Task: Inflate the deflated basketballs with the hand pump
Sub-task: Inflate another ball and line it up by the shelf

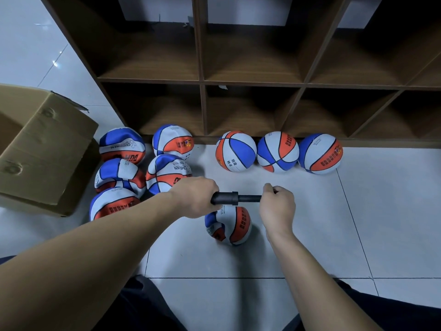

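1. Now our left hand (pixel 194 198) grips the pump (pixel 232 198) barrel, held level above a limp ball (pixel 235 225) on the floor (pixel 334 223).
2. Our right hand (pixel 278 204) curls round its handle end.
3. Three round balls (pixel 278 151) line the shelf (pixel 202 82) foot; five limp ones (pixel 121 173) lie beside the box (pixel 45 149).

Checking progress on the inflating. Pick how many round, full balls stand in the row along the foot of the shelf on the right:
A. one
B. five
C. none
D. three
D: three round balls stand side by side against the foot of the shelf, apart from the dented ones heaped on the left by the box.
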